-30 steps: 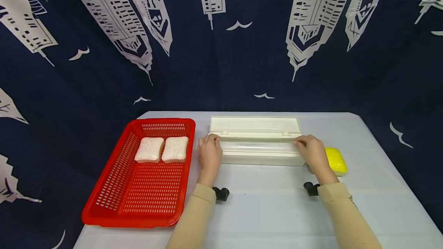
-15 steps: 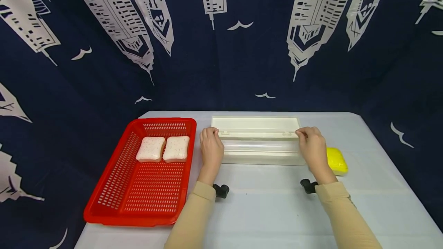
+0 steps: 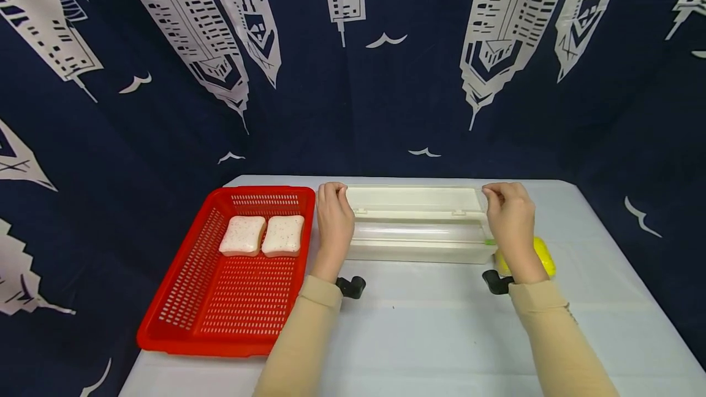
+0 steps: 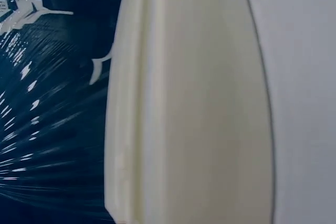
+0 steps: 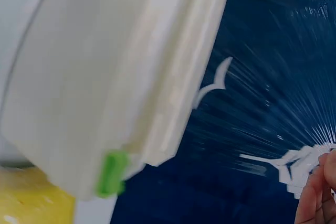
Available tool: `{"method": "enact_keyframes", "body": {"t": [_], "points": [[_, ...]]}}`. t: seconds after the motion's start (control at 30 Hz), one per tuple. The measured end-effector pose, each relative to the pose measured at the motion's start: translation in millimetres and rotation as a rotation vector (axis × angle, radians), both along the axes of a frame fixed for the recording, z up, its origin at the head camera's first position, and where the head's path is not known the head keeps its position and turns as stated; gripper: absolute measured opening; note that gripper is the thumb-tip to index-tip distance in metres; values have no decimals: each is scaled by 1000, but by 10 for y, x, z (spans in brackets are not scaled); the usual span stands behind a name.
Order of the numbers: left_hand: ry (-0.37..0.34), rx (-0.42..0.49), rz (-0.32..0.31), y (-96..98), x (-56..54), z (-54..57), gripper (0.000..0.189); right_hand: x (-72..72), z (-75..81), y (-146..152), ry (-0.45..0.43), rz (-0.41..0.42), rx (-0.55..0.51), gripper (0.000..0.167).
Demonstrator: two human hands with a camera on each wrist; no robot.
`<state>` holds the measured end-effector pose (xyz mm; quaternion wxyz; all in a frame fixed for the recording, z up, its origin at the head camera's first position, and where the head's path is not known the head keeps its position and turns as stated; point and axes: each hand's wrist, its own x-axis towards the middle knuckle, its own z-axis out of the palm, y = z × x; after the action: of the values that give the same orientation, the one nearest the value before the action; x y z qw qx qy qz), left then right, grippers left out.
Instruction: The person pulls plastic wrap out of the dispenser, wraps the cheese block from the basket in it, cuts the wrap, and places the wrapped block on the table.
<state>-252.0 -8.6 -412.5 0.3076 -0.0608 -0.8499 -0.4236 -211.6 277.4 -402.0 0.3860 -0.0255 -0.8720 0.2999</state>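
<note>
A long white plastic-wrap dispenser (image 3: 421, 253) lies with its lid tipped back, a clear roll (image 3: 416, 230) showing inside. My left hand (image 3: 334, 219) is over its left end, thumb and fingertips pinched at the film's corner. At the right end, my right hand (image 3: 510, 216) pinches the other corner. In the right wrist view, creases in the clear plastic wrap (image 5: 268, 87) fan out from those fingertips, and a green slider (image 5: 111, 174) sits on the dispenser's end. The left wrist view also shows film creases, with the left hand outside it.
A red perforated basket (image 3: 237, 348) stands on the left with two white, speckled, bread-slice-shaped pieces (image 3: 282, 236) in it. Beside my right wrist lies a yellow block (image 3: 543, 256). The white table (image 3: 419, 336) ends at a dark blue printed curtain (image 3: 353, 109).
Both hands have risen away from the dispenser's opening to about the lid's top edge, drawing the film up. The right hand has also shifted right, uncovering the green slider.
</note>
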Motion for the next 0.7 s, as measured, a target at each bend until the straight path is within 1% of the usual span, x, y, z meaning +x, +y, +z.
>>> {"method": "enact_keyframes", "body": {"t": [0.1,0.27,0.37,0.53,0.7], "points": [[9,5,-3,-12,-27,117,16,-12,97,-5,9,-11,-11,18],[3,26,-23,-25,-83,316,17,-11,279,-23,8,-28,-7,20],[20,34,-41,-31,-105,431,18,-13,392,-32,20,-34,-4,20],[73,31,-58,-44,-126,598,20,-20,570,-32,66,-45,-14,20],[141,42,-53,-44,-141,756,20,-22,742,-34,91,-65,-30,21]]}}
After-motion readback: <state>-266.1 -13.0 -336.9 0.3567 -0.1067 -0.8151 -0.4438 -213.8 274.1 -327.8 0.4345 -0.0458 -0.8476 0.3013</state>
